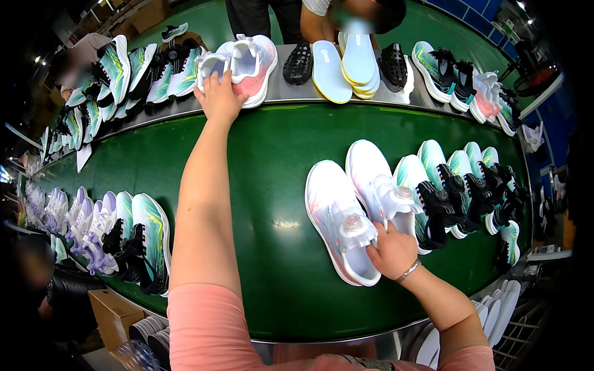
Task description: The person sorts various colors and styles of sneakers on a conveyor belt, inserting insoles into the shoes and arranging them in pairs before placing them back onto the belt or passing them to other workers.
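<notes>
My left hand [221, 100] is stretched far forward to the metal ledge, its fingers hooked over the heel openings of a white and pink pair of sneakers [265, 65]. At the right of the green belt, my right hand [394, 252] pinches the heel collars of another pair, a white left sneaker [327, 191] and a white right sneaker [369, 162]. Their toes point away from me, and each has a clear round dial on its tongue. Whether their soles touch the belt I cannot tell.
Teal sneakers with black collars [427, 164] line the belt's right side; lilac sneakers [102, 222] and teal ones line its left. Along the ledge [297, 93] are more shoes, pale blue insoles [331, 71] and black perforated shoe forms [299, 63]. A person [318, 21] leans there opposite me.
</notes>
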Demonstrator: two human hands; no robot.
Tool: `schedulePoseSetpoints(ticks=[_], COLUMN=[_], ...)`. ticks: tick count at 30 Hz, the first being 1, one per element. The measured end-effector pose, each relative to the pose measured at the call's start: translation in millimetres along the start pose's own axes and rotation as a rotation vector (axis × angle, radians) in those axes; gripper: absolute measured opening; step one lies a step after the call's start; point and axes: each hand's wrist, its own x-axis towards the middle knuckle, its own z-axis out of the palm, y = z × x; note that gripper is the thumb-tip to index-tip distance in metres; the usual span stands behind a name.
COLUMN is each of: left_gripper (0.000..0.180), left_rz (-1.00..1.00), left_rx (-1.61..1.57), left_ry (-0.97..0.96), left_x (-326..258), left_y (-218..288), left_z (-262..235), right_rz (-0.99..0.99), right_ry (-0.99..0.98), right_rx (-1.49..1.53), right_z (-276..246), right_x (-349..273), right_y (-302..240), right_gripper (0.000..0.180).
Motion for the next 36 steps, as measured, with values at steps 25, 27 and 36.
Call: schedulePoseSetpoints(ticks=[25, 27, 36], left_gripper=[0.039, 0.037, 0.063], left_rz=[0.01, 0.038, 0.074], left_rx=[-0.719, -0.712, -0.424], left_ry=[-0.076, -0.097, -0.042], left_x=[-114.2, -80.5, 25.9], left_y=[21.6, 45.2, 131.1], left_z=[-7.2, 7.4, 70.0], right_rz=[0.085, 0.077, -0.038], right_ry=[-0.101, -0.212, -0.09], right_rx=[0.247, 0.09, 0.052], right_z=[-34.8, -16.9, -7.7], right_x=[44.6, 22.7, 20.2], right_y=[-25.3, -22.7, -21.3], right_gripper=[0.028, 0.025, 0.035])
